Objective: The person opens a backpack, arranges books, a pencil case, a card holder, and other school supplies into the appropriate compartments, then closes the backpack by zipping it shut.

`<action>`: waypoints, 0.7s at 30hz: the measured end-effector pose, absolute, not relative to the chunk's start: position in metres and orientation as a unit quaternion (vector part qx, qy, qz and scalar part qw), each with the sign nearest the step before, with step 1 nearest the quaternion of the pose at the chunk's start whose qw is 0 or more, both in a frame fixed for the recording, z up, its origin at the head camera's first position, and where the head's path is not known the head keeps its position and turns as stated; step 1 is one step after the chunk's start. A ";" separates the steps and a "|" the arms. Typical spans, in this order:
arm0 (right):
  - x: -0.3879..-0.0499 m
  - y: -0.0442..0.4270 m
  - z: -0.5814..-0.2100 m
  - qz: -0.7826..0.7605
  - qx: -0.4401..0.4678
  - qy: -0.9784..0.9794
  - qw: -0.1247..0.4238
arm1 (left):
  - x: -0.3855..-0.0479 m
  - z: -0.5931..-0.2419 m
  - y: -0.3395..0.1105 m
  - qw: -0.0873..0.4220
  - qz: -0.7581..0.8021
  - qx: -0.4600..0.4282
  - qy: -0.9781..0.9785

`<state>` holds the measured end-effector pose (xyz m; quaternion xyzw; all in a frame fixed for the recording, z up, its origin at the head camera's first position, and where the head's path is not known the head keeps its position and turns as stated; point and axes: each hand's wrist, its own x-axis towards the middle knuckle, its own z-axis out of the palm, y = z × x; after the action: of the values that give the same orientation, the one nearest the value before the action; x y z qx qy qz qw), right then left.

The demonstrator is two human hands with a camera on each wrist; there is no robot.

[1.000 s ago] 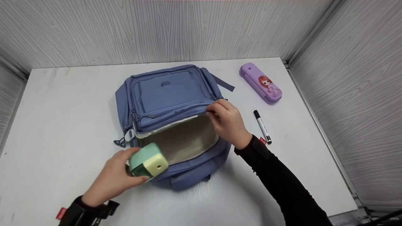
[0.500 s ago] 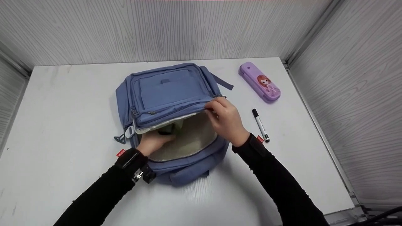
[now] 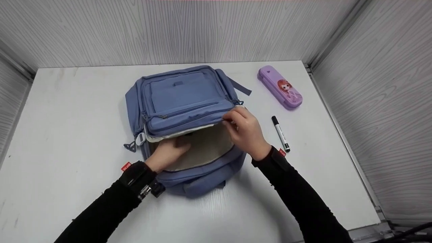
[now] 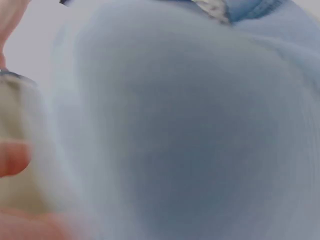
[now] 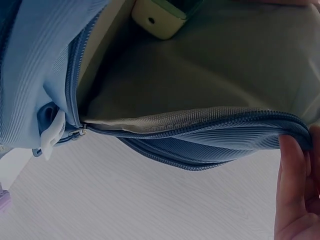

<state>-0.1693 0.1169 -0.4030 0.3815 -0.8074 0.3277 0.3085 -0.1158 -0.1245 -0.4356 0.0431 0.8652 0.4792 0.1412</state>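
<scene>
The blue backpack (image 3: pixel 189 91) lies on the table, its main compartment unzipped. My left hand (image 3: pixel 168 153) reaches inside, partly under the front panel; in the left wrist view its fingers (image 4: pixel 27 227) and thumb stand apart with beige lining between them. The green and yellow box-shaped object (image 5: pixel 162 20), with a small hole in its end, lies inside the bag in the right wrist view, apart from the visible edge of that hand. My right hand (image 3: pixel 246 131) pinches the zipped edge of the front panel (image 5: pixel 250 135) and holds it up.
A purple case with a cartoon girl (image 3: pixel 280 87) lies right of the backpack on the white table (image 3: pixel 67 135). Nearer stands no wall, only a black-and-white marker (image 3: pixel 280 134) lying below the case. Grey wood-grain walls (image 3: pixel 168 33) enclose the back and sides.
My left hand has carried the green and yellow object from the bag's front left into the opening and let it go. The front panel hangs slightly lower; my right hand keeps its pinch.
</scene>
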 end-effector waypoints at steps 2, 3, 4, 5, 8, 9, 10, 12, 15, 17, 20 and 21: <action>-0.169 0.118 -0.404 0.325 0.383 -0.807 0.309 | -0.104 -0.422 -0.125 0.135 0.431 0.102 0.886; -0.168 0.118 -0.405 0.323 0.385 -0.807 0.310 | -0.097 -0.415 -0.126 0.122 0.413 0.139 0.892; -0.167 0.119 -0.406 0.321 0.387 -0.807 0.310 | -0.089 -0.410 -0.126 0.092 0.397 0.180 0.895; -0.166 0.119 -0.407 0.320 0.389 -0.807 0.308 | -0.082 -0.406 -0.127 0.042 0.383 0.225 0.895; -0.162 0.123 -0.413 0.308 0.397 -0.808 0.307 | -0.065 -0.401 -0.133 -0.168 0.315 0.321 0.877; -0.160 0.125 -0.415 0.304 0.399 -0.809 0.306 | -0.062 -0.402 -0.136 -0.234 0.288 0.325 0.870; -0.158 0.127 -0.417 0.299 0.402 -0.810 0.305 | -0.060 -0.404 -0.139 -0.291 0.260 0.317 0.865; -0.155 0.131 -0.422 0.290 0.406 -0.812 0.302 | -0.060 -0.411 -0.145 -0.350 0.217 0.296 0.862; -0.150 0.136 -0.431 0.278 0.413 -0.815 0.296 | -0.061 -0.427 -0.152 -0.347 0.173 0.269 0.881; -0.147 0.139 -0.437 0.270 0.417 -0.818 0.290 | -0.061 -0.439 -0.154 -0.337 0.151 0.263 0.891; -0.143 0.143 -0.449 0.262 0.423 -0.820 0.284 | -0.059 -0.455 -0.153 -0.337 0.140 0.256 0.895; -0.141 0.144 -0.453 0.259 0.424 -0.821 0.282 | -0.058 -0.460 -0.153 -0.341 0.142 0.255 0.894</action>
<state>-0.1410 0.1438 -0.4527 0.4235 -0.8209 0.2595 0.2817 -0.0580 -0.1525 -0.4601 0.2546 0.8937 0.1418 -0.3411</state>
